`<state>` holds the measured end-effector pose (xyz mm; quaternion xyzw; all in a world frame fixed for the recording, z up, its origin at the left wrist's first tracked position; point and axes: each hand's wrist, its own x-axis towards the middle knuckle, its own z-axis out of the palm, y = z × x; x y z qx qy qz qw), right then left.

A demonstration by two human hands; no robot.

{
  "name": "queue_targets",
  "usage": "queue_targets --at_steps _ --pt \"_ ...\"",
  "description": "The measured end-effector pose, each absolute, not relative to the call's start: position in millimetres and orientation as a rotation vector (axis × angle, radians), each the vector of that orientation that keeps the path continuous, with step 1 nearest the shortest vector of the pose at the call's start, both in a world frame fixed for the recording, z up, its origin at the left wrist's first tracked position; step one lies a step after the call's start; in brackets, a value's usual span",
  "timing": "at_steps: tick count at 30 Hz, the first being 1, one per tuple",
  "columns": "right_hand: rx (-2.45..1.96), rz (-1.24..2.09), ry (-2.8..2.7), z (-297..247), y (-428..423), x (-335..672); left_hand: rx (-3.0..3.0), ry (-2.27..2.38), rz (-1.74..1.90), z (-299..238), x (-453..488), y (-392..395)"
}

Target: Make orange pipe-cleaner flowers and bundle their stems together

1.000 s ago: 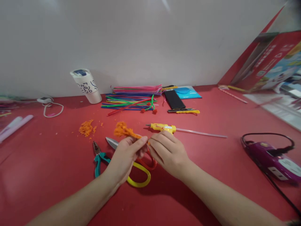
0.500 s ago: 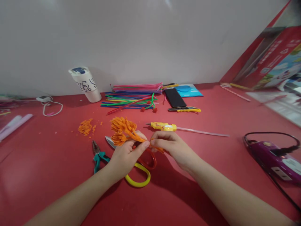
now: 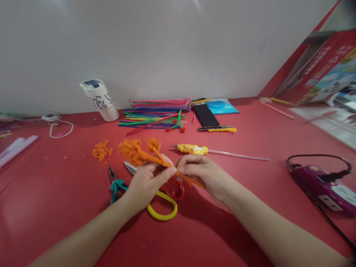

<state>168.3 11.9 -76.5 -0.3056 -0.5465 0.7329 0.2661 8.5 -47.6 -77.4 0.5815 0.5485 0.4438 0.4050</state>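
My left hand (image 3: 147,183) pinches a bunch of orange pipe-cleaner flowers (image 3: 137,152) by their stems, fuzzy heads pointing up and left. My right hand (image 3: 204,174) is closed on the same orange stems (image 3: 191,181), whose ends stick out down and right under its fingers. Both hands hover just above a pair of scissors (image 3: 164,202) with a yellow and a red loop, lying on the red table (image 3: 194,230).
Teal-handled pliers (image 3: 114,181) lie left of the scissors. Orange fluff scraps (image 3: 100,150), a yellow glue gun (image 3: 193,149) with its clear stick, coloured pipe cleaners (image 3: 155,116), a phone (image 3: 205,115) and a white cup (image 3: 99,98) lie beyond. A purple device (image 3: 322,185) with a black cord sits at right.
The orange bunch has turned in my fingers: its heads swung left and fanned out, and the stem ends now stick out further below my right hand.
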Motion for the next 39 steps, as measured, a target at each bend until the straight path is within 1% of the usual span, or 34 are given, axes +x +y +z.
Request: queue_targets --at_steps 2,4,5,6,8,10,13,15,18,21,24,27,29,31,33,35,36,37,39 --pt "-0.834 1.457 -1.745 -77.9 8.3 165.0 1.226 1.427 1.183 -80.8 11.2 -44.5" --pt "-0.757 0.915 -1.979 -80.8 4.4 162.7 1.080 1.409 1.205 -83.2 13.5 -42.3" --pt "-0.701 0.702 -2.058 -82.5 2.8 162.1 1.049 1.388 1.207 -83.9 14.3 -41.8" --pt "-0.648 0.543 -2.107 -84.1 1.4 162.0 1.027 1.375 1.215 -84.3 14.7 -41.4" --pt "-0.600 0.395 -2.157 -86.5 -0.2 162.5 1.022 1.385 1.236 -84.3 14.6 -41.4" --pt "-0.631 0.415 -2.158 -87.2 -0.4 163.4 1.084 1.429 1.248 -83.8 13.7 -41.8" --pt "-0.700 0.632 -2.112 -84.7 1.3 163.5 1.194 1.498 1.226 -82.7 12.5 -43.2" --pt "-0.786 0.909 -2.015 -82.1 3.1 162.5 1.243 1.509 1.208 -82.1 12.3 -44.4" --pt "-0.901 1.471 -1.686 -79.8 5.7 160.9 1.323 1.454 1.220 -80.9 13.0 -46.0" --pt "-0.862 1.924 -1.327 -80.6 7.1 160.9 1.376 1.345 1.272 -78.6 14.6 -47.4" --pt "-0.830 2.221 -1.092 -82.0 6.6 161.6 1.388 1.211 1.282 -75.6 15.8 -48.7" --pt "-0.801 2.337 -0.980 -82.6 4.6 160.1 1.361 1.138 1.277 -75.0 15.1 -48.6" --pt "-0.790 2.256 -1.025 -83.3 3.2 158.2 1.355 1.193 1.270 -76.9 13.8 -47.3" --pt "-0.826 1.982 -1.200 -84.7 2.0 157.1 1.319 1.353 1.252 -79.8 13.0 -45.4" --pt "-0.869 1.524 -1.500 -86.4 1.3 157.8 1.218 1.489 1.232 -82.4 13.3 -43.8" --pt "-0.821 1.041 -1.813 -87.7 0.4 159.5 1.096 1.489 1.228 -83.7 14.7 -42.9" --pt "-0.764 0.854 -1.923 -88.0 -0.2 160.3 1.052 1.453 1.236 -83.9 15.5 -42.8" --pt "-0.702 0.732 -1.990 -87.9 -0.8 160.8 1.025 1.421 1.243 -84.0 16.2 -42.9" --pt "-0.663 0.691 -2.023 -86.8 -1.8 160.6 1.011 1.401 1.257 -84.1 16.6 -43.4"
